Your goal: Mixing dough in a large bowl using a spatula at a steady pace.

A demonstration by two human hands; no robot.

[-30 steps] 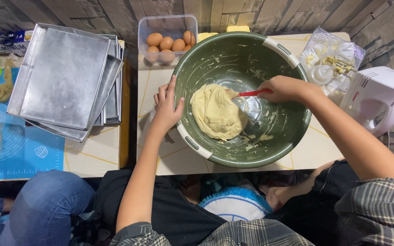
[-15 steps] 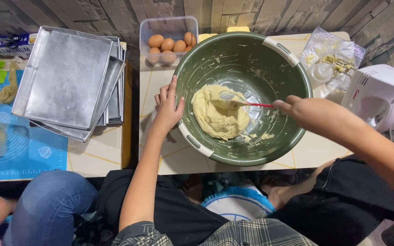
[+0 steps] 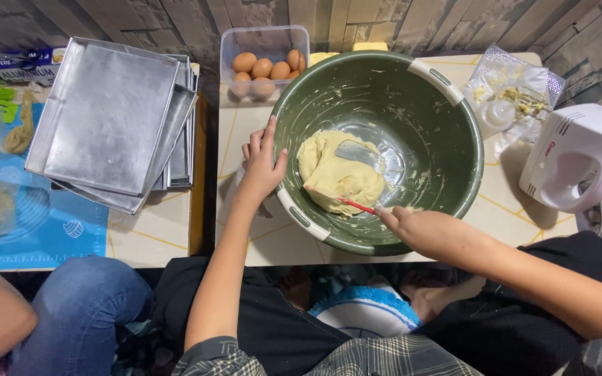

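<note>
A big green mixing bowl (image 3: 447, 118) with white grips stands on the small table, smeared inside with batter. A lump of pale yellow dough (image 3: 339, 173) lies at its bottom left. My left hand (image 3: 263, 163) grips the bowl's left rim, thumb inside. My right hand (image 3: 419, 228) reaches in over the near rim and holds a red-handled spatula (image 3: 353, 205), whose blade is pushed under the near side of the dough.
A clear tub of brown eggs (image 3: 263, 66) stands behind the bowl. Stacked metal baking trays (image 3: 113, 115) lie at left, a white hand mixer (image 3: 576, 157) at right, a crumpled plastic bag (image 3: 510, 90) beside it. Another person's denim knee (image 3: 78, 306) shows at lower left.
My right hand swung from the bowl's right side round to the near rim, taking the spatula from on top of the dough to under its near edge. The left hand stayed on the rim.
</note>
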